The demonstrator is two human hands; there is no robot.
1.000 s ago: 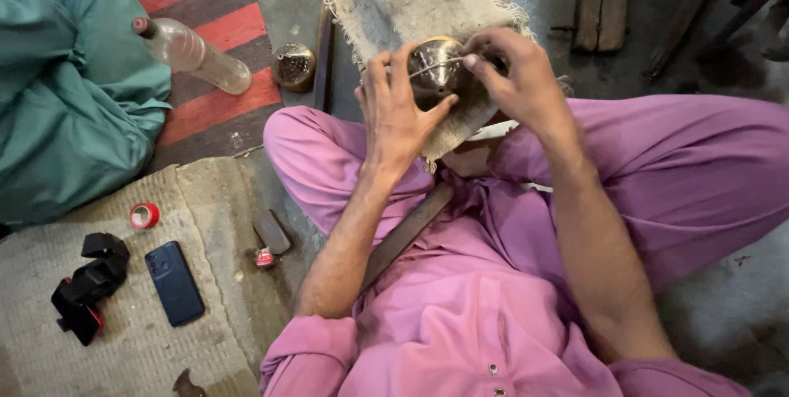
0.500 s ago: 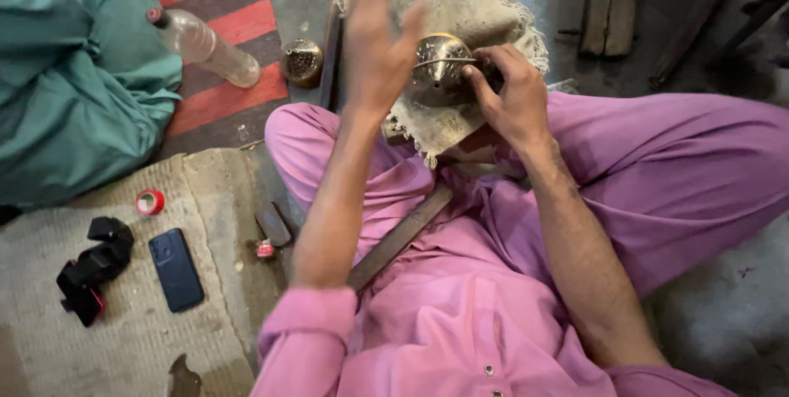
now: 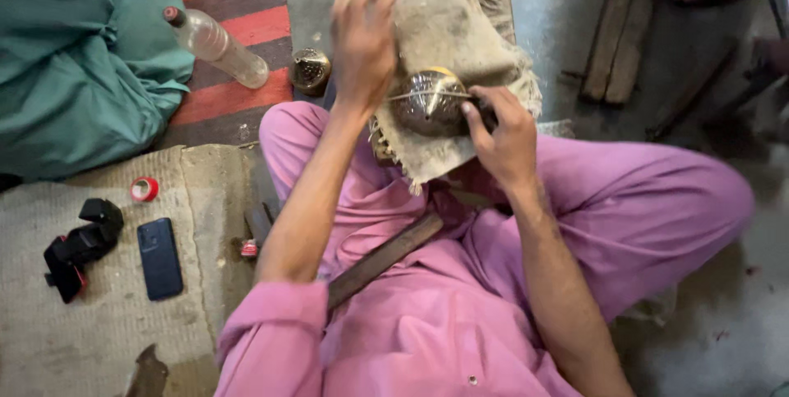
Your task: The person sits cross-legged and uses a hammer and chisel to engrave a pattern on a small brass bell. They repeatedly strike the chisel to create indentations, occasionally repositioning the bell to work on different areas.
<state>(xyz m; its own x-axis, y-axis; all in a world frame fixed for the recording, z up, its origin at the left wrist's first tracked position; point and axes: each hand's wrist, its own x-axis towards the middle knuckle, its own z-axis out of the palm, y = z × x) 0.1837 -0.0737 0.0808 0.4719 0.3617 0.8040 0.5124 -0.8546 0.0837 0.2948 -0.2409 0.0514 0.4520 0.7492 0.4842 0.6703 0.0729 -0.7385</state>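
Right hand (image 3: 503,136) grasps the round metal vessel (image 3: 429,101) at its side. Left hand (image 3: 362,39), fingers loosely curled, holds nothing, just beside it over the burlap cloth (image 3: 448,11).

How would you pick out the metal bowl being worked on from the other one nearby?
Start at the frayed tan cloth spread over the pink-clothed lap. The round metal bowl lies on it, gripped by the right hand, with the left hand just beside it. The smaller bowl stands untouched on the floor by the plastic bottle.
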